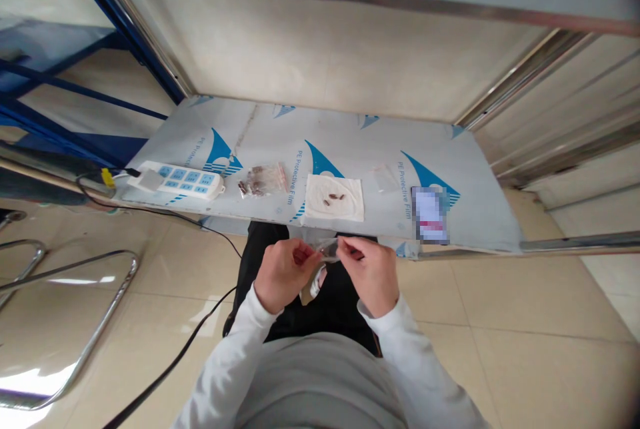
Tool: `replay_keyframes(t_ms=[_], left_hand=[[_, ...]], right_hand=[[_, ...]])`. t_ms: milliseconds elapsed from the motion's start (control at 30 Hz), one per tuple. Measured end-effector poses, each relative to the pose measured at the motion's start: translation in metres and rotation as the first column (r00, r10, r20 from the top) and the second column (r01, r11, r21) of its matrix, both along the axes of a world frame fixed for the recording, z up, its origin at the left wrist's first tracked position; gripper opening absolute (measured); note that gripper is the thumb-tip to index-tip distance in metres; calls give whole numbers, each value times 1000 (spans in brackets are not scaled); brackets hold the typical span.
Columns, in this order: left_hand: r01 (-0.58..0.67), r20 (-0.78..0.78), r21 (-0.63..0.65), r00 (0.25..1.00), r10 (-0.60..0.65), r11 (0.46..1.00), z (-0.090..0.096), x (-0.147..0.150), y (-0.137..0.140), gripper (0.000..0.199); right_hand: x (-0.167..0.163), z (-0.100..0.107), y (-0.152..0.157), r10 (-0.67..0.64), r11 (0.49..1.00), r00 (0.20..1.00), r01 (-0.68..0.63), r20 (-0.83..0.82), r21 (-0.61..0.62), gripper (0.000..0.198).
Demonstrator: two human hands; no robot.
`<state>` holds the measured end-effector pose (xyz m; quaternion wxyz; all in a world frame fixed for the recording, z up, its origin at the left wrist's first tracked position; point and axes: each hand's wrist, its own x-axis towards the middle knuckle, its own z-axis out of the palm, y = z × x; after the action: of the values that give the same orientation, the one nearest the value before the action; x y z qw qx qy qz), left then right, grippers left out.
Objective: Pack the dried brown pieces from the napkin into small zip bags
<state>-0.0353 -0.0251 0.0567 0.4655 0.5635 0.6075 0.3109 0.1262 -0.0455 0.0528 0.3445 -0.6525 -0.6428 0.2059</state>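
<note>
Shelf (pixel 320 126): smooth grey sheet under film printed with blue triangles and "PE Protective Film", above a glossy tiled floor (pixel 440 302).
Clear bag (pixel 329 250): I find it between both hands, just off the shelf's near edge, over the lap; I cannot tell whether anything is inside.
Left hand (pixel 283 272): thumb and fingers pinched on the bag's left side.
Right hand (pixel 369 272): pinching its right side.
Handling: I judge it nearly weightless, limp, slippery and easily creased; I'd hold the edges with fingertips, lightly.
White cloth (pixel 353 210): soft-looking, squarish, creased, with small brown pieces (pixel 335 196) on it, elongated and perhaps brittle.
Filled bag (pixel 264 180): crinkled, shiny plastic, brown contents showing through.
Flat bag (pixel 384 178): thin, transparent, right of the cloth.
Power strip (pixel 180 180): rigid white casing, blue socket panels.
</note>
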Motion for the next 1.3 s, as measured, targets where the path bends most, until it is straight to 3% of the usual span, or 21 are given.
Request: replay_keyframes(t_ms=[133,233,333,433,500,633,833,967,1067,1167,1200,1300], left_hand=[[-88,-92,78,991,95,993,10,11,0,14],[-102,-73,124,991,112,987,11,18,2,8],[-92,-6,149,996,94,985,14,23,3,8],[-26,40,140,999,21,990,21,28,4,11],[9,88,113,996,-19,994,27,30,6,10],[56,146,117,987,-73,991,33,28,13,6],[203,-268,354,957,-109,913,37,19,21,10],[281,-394,333,909,-139,900,46,12,27,11],[224,-416,269,904,-97,937,40,-2,31,23],[133,-413,213,910,-34,968,17,-19,29,28],[124,-409,183,912,-39,975,8,-25,27,28],[111,-389,84,918,-70,990,-16,-36,17,29]], right_hand=[[-1,-4,-6,-87,988,993,76,76,134,13],[-1,-8,-14,-113,978,991,96,79,186,14],[4,-11,-17,-38,982,997,48,-60,185,5],[9,-14,-12,202,972,948,-164,-247,165,78],[11,-17,-6,326,944,903,-296,-281,144,102],[12,-24,2,330,944,887,-303,-325,130,72],[9,-27,1,257,966,907,-230,-333,119,50],[14,-31,5,226,973,922,-196,-313,126,46],[32,-40,29,171,985,959,-162,-224,58,44],[55,-47,76,187,979,980,-180,63,-100,44],[61,-48,94,236,964,945,-198,227,-176,44],[67,-45,144,409,901,689,-197,599,-388,43]])
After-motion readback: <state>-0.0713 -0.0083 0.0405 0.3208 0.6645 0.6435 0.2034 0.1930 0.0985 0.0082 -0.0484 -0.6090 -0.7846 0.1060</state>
